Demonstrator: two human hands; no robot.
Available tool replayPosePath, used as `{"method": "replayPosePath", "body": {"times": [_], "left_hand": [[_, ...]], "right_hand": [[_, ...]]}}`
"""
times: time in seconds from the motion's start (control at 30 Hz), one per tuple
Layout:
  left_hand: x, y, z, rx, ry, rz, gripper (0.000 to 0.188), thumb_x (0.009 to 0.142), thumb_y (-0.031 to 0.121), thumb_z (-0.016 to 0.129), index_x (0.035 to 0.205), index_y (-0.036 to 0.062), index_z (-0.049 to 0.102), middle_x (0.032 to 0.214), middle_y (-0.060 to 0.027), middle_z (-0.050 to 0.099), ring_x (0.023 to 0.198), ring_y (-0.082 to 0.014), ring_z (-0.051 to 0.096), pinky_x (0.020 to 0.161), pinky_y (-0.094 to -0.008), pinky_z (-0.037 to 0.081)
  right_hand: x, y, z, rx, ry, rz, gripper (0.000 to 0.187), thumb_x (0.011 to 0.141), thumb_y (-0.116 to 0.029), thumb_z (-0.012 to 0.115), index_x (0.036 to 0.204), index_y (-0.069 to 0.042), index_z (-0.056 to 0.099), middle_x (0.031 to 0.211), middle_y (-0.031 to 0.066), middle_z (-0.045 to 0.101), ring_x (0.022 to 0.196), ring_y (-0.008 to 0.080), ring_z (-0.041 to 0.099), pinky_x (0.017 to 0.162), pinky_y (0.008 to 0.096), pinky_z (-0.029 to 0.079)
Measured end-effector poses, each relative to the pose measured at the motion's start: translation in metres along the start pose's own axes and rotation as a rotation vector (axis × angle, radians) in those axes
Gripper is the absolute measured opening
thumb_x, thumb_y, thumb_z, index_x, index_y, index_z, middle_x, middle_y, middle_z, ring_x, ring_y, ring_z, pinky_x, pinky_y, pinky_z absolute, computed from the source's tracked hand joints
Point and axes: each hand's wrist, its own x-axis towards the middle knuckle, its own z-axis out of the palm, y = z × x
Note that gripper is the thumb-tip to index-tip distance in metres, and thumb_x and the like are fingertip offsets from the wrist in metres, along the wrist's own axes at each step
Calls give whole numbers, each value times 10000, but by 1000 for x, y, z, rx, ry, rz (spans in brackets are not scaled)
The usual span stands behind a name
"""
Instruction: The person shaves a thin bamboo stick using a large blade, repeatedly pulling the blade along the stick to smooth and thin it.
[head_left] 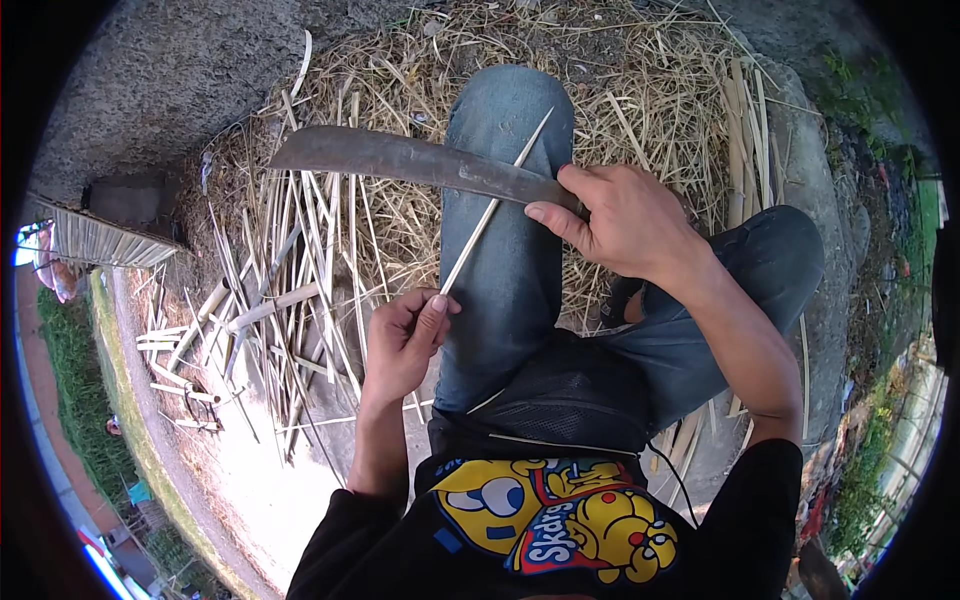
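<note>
My right hand (620,215) is closed around the handle end of a machete (400,160), whose long dark blade reaches left across my raised knee. Its handle is mostly hidden in my fist. With thumb and fingers, my left hand (408,335) pinches the lower end of a thin, pale bamboo strip (472,243). The strip slants up and to the right over my jeans and passes under the blade. Its pointed tip shows beyond the blade, near the knee.
Shavings (640,110) cover the ground ahead of my knees. Long split strips (310,235) lie heaped at the left, beside cut bamboo pieces (270,307). More flat strips (740,150) lie at the right. A rough grey wall (200,70) stands at the far left.
</note>
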Motion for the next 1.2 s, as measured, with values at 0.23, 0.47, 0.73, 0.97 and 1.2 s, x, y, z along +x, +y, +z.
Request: {"method": "replayPosePath", "body": {"times": [0.23,0.47,0.73,0.97,1.2], "left_hand": [[7,-6,22,-324,30,-3,276,1071,196,583,950,-34,680,638,37,509,526,-16,386,466,-208,283],[19,3,49,-229,173,116,260,1067,201,589,948,-19,657,634,33,481,491,-16,353,432,-211,242],[25,5,55,-175,204,130,269,1065,209,594,958,-29,657,642,31,494,492,-9,358,434,-206,240],[28,9,57,-206,223,136,272,1064,209,596,961,-36,658,643,29,496,489,-13,359,433,-207,242],[26,5,56,-240,219,112,287,1051,199,613,916,-43,688,644,17,563,540,-19,470,475,-201,348]], "right_hand": [[3,-3,9,-33,44,-75,637,971,-640,542,807,-30,631,596,161,622,621,372,685,555,494,542],[-2,-5,7,-103,57,-56,612,963,-622,570,844,-25,627,645,151,631,623,372,676,554,475,538],[-2,-2,11,-125,72,-69,597,933,-626,615,868,-33,621,690,137,631,625,363,678,540,467,539],[1,-4,13,-98,126,-96,609,952,-634,575,842,-39,641,631,148,644,604,354,696,532,462,551],[5,-3,8,-123,57,48,594,934,-645,597,895,-53,636,680,151,636,613,368,679,536,463,538]]}}
